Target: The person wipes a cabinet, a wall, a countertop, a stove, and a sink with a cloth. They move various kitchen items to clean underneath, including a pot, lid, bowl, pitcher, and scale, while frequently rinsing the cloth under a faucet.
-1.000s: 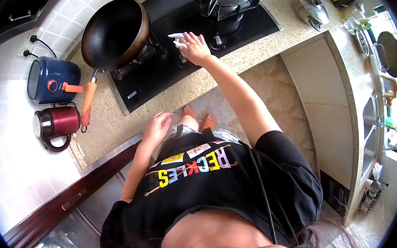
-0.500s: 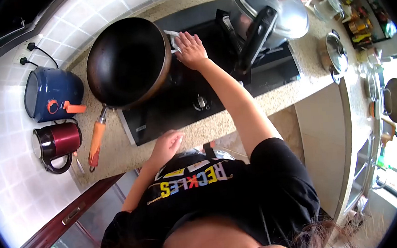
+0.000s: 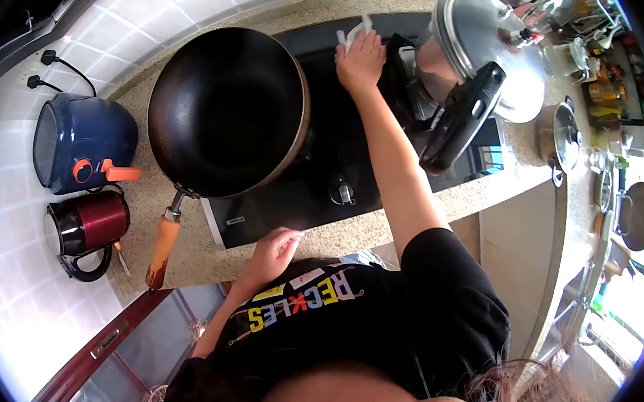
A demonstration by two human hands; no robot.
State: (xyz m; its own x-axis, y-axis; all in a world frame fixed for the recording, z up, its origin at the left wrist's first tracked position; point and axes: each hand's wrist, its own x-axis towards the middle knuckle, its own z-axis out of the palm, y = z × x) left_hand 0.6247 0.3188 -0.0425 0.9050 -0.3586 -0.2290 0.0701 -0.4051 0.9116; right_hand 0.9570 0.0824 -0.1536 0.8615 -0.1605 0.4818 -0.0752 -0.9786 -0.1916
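Observation:
My right hand (image 3: 361, 60) presses a crumpled white cloth (image 3: 355, 33) against the black glass gas stove (image 3: 339, 134), towards its back edge. The cloth could be a paper towel; part of it sticks out beyond the fingers. To the left of that hand, a large black wok (image 3: 228, 110) rests over the left burner, its wooden handle (image 3: 163, 249) pointing towards me. A pressure cooker (image 3: 470, 58) stands on the right burner, close to the hand. My left hand (image 3: 271, 254) is at the counter's front edge with fingers curled; whether anything is inside cannot be seen.
On the left stand a blue air fryer (image 3: 91, 141) and a dark red kettle (image 3: 102, 222). The pressure cooker's long black handle (image 3: 464, 119) juts towards the front. A lidded pot (image 3: 561, 136) is on the right counter, with jars and bottles (image 3: 603, 92) behind it.
My right hand has slid the white cloth from beside the wok towards the back of the stove and the pressure cooker. My left hand stays near the counter edge. The camera view has shifted slightly.

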